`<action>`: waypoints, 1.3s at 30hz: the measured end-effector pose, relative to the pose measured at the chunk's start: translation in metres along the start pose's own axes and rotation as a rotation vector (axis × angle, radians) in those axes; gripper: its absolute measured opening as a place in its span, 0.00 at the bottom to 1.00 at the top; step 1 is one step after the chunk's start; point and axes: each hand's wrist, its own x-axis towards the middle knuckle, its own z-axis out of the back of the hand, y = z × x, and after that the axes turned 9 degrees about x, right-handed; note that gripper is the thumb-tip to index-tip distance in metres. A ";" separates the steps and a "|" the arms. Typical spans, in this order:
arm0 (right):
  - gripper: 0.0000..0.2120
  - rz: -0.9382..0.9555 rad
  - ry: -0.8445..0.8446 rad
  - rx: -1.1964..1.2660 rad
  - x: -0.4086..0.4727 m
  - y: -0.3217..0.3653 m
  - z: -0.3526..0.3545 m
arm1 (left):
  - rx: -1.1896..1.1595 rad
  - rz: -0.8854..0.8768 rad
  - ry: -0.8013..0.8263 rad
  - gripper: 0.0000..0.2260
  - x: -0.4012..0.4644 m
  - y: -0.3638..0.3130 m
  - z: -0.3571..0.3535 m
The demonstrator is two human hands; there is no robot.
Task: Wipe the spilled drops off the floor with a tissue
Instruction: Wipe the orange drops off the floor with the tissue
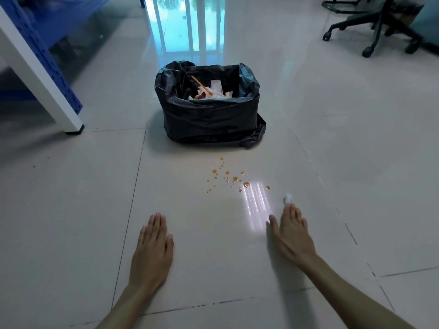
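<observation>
2 flat, empty hands: right hand (293,231) should pinch tissue (287,198) at fingertips, then blot orange drops (228,178).

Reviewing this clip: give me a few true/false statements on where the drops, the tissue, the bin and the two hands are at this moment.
1. The orange drops lie on the floor between the hands and the bin. True.
2. The right hand is pressing the tissue onto the drops. False: the small white tissue wad lies just beyond its fingertips, to the right of the drops, which look unwiped.
3. The left hand is open, palm down, holding nothing. True.
4. The bin is empty. False: its black liner holds white paper scraps and a wooden stick.
5. An office chair stands at upper right. True.
</observation>
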 end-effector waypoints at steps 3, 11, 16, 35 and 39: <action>0.37 -0.040 0.027 0.111 0.008 0.039 -0.023 | 0.005 0.010 -0.028 0.28 0.001 -0.001 0.000; 0.33 0.497 0.354 0.051 -0.037 0.162 -0.105 | -0.048 -0.035 -0.102 0.25 0.003 0.005 -0.001; 0.32 0.778 0.405 -0.102 -0.034 0.163 -0.105 | -0.141 0.046 -0.124 0.25 0.008 0.007 0.000; 0.38 -0.035 0.000 0.064 0.066 0.022 0.001 | -0.043 0.205 -0.028 0.32 0.090 -0.011 0.002; 0.41 0.033 0.000 0.079 0.074 0.059 -0.022 | -0.016 0.190 -0.072 0.32 0.093 -0.011 -0.002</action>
